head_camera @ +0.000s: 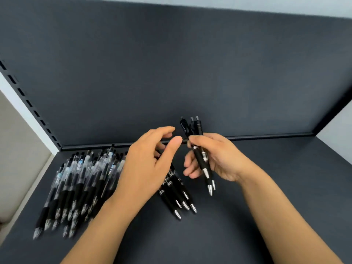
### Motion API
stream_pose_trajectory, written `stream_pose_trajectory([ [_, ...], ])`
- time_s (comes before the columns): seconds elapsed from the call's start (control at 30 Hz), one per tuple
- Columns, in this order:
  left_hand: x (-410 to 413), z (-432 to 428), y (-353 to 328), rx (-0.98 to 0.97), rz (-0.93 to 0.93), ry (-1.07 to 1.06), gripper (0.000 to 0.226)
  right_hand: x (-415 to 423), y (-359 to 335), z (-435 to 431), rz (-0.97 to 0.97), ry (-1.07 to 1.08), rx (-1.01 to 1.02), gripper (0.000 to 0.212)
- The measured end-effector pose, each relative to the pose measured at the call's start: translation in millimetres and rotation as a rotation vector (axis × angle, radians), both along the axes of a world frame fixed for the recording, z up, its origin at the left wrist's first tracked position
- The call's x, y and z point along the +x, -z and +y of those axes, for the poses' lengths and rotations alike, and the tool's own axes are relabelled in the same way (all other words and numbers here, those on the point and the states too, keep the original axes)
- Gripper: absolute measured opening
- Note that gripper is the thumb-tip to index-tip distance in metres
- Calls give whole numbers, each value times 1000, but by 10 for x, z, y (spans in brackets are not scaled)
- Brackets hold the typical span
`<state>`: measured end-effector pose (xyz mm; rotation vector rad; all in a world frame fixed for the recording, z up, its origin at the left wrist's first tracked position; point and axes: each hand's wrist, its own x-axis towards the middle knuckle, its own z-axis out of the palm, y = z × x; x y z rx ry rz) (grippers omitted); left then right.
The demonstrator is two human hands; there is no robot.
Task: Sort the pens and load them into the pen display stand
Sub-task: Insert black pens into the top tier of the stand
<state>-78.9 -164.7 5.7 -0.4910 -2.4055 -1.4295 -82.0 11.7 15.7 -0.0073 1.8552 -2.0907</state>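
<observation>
Beside left hand (144,168), four black pens (177,195)

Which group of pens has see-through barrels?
The big pile at the left of the shelf; the loose pens beside it and the held pens in the right hand are solid black.

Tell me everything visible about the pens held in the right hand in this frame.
The held pens are a small bundle, three clicker tops showing, all black and plastic-looking with a dark rubbery grip, a silver band and silver cone tips. They stand almost upright, tips down, above the dark shelf. The right hand pinches them around mid-barrel; the left hand hovers beside, contact unclear.
</observation>
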Motion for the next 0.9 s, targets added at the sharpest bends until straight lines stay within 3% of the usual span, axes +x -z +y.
stream_pose_trajectory([
  [0.1,73,195,-234,375,-211,77,44,192,-175,-83,96,-28,-166,15],
  [0.17,125,326,-407,473,-235,139,34,381,-281,-77,161,-47,-184,13],
  [0.37,443,1060,-918,478,-249,460,17,1137,-727,712,392,161,38,5],
  [0.5,800,1894,-1093,423,-203,639,19,1572,-829,1455,479,403,232,28],
  [0.7,1246,3266,-1094,374,-230,787,18,2040,-755,2820,601,548,209,23],
  [0.8,1410,3947,-1065,418,-194,794,17,2159,-730,3517,614,585,250,30],
  [0.9,1482,4528,-1106,545,-164,649,17,2212,-730,4124,630,706,359,35],
])
